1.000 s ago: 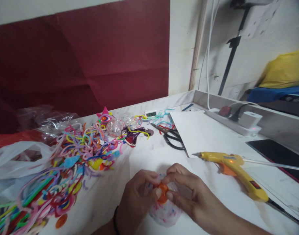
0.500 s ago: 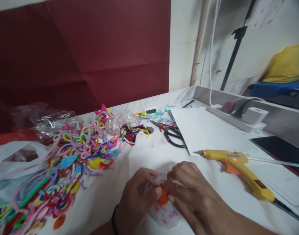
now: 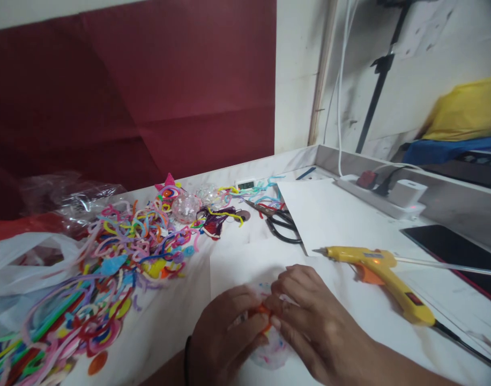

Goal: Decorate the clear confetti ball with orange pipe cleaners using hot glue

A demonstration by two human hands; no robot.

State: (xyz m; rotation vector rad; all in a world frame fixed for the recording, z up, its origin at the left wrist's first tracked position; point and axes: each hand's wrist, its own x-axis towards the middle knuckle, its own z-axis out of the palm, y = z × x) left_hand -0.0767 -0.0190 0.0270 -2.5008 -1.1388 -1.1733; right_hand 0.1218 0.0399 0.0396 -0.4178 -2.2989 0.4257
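At the bottom middle lies a whitish round object (image 3: 272,351) with pink and blue flecks, partly covered by both hands. A small orange piece (image 3: 262,309) is on top of it, mostly hidden by fingers. My left hand (image 3: 225,332), with a black band at the wrist, pinches the orange piece from the left. From the right, my right hand (image 3: 318,327) closes its thumb and fingertips on the same piece. White paper (image 3: 229,262) is beneath them. A yellow hot glue gun (image 3: 374,262) with its light lit rests to the right.
Tangled pipe cleaners (image 3: 136,236) and craft bits spread over the left side, beside a white plastic bag (image 3: 32,257). Black-handled scissors (image 3: 283,225) lie beyond the hands. A power strip (image 3: 378,198), phone (image 3: 446,246) and small digital display (image 3: 245,185) stand farther off.
My left hand has rolled over the orange piece, covering more of it; the piece looked flat and round before. The camera view has shifted slightly.
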